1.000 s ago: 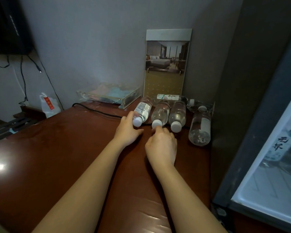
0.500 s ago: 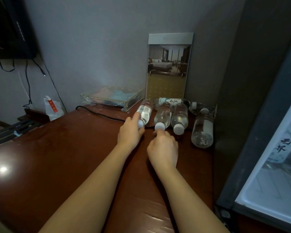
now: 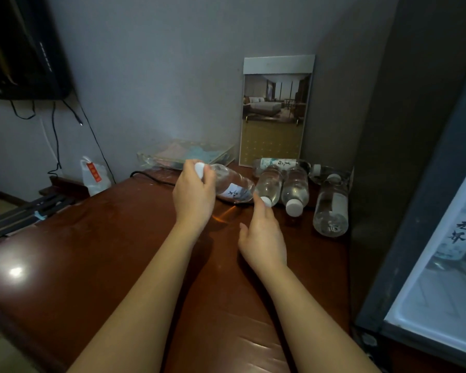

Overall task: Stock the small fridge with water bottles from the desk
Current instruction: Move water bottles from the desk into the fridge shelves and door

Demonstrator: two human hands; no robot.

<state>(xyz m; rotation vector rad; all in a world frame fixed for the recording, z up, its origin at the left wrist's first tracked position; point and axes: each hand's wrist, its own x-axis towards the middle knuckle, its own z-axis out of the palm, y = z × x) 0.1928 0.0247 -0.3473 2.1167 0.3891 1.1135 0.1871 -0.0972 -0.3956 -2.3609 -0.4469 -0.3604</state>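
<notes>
My left hand (image 3: pixel 193 196) grips a clear water bottle (image 3: pixel 233 187) by its white-capped neck and holds it lifted and turned sideways above the brown desk (image 3: pixel 92 265). My right hand (image 3: pixel 262 238) reaches to a second bottle (image 3: pixel 269 184) lying on the desk, with fingertips touching its white cap. A third bottle (image 3: pixel 296 191) lies beside it, and another (image 3: pixel 331 208) lies further right. Two more bottles (image 3: pixel 277 163) lie at the back by the wall. The small fridge (image 3: pixel 441 278) stands open at the right, with a bottle (image 3: pixel 457 235) inside.
A framed hotel-room picture (image 3: pixel 276 111) leans on the wall behind the bottles. A clear tray (image 3: pixel 183 154) and a black cable (image 3: pixel 151 177) lie at the back of the desk. A dark cabinet side (image 3: pixel 388 157) borders the desk on the right. A white bag (image 3: pixel 93 175) sits at the left.
My left hand has lifted the leftmost bottle off the desk and swung it sideways. My right hand has shifted slightly right, still at the second bottle's cap.
</notes>
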